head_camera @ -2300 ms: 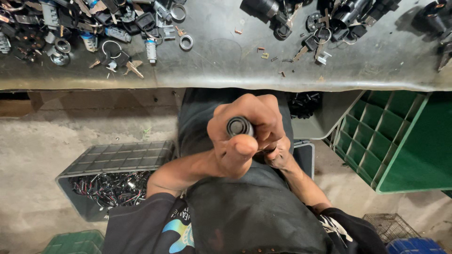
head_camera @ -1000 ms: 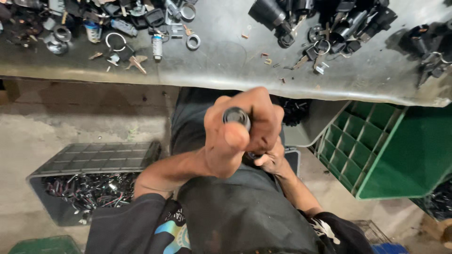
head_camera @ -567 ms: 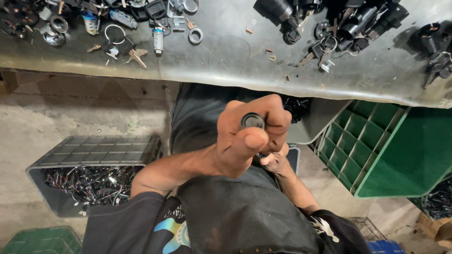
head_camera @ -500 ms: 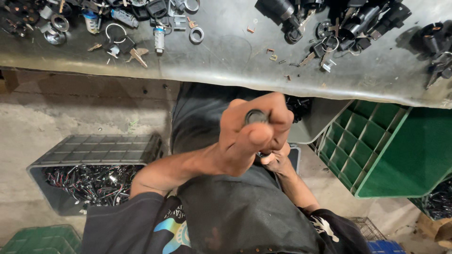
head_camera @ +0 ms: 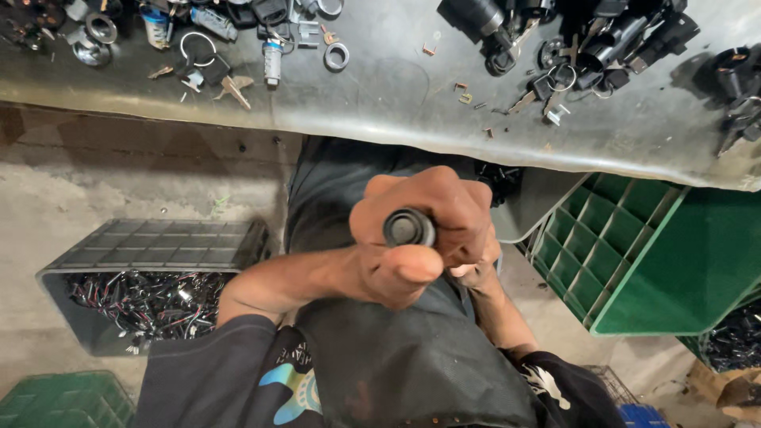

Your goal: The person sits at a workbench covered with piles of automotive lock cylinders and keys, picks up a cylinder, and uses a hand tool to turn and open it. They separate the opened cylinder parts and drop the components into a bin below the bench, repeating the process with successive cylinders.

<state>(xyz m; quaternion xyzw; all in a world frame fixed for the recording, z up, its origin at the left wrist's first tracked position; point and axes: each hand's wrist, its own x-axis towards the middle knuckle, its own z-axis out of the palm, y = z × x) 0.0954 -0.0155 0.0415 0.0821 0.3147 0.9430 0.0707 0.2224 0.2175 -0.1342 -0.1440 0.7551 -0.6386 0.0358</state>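
My left hand (head_camera: 412,234) is held up over my lap, fist closed around a small dark cylinder (head_camera: 409,227) whose round black end faces the camera. My thumb lies just under that end. My right hand (head_camera: 476,273) is mostly hidden behind and below the left one; only some fingers and the wrist show, pressed against the lower part of the same cylinder. What the right fingers grip there is hidden.
A grey workbench (head_camera: 396,87) spans the top, strewn with keys, metal rings (head_camera: 336,55) and black lock parts (head_camera: 587,47). On the floor, a grey crate of wired parts (head_camera: 151,293) stands left, a green crate (head_camera: 642,254) right, and another green crate (head_camera: 63,400) bottom left.
The hands have stayed together with the cylinder, drifting slightly right and down in view as the head shifted. The cylinder's end turned a little in the grip.
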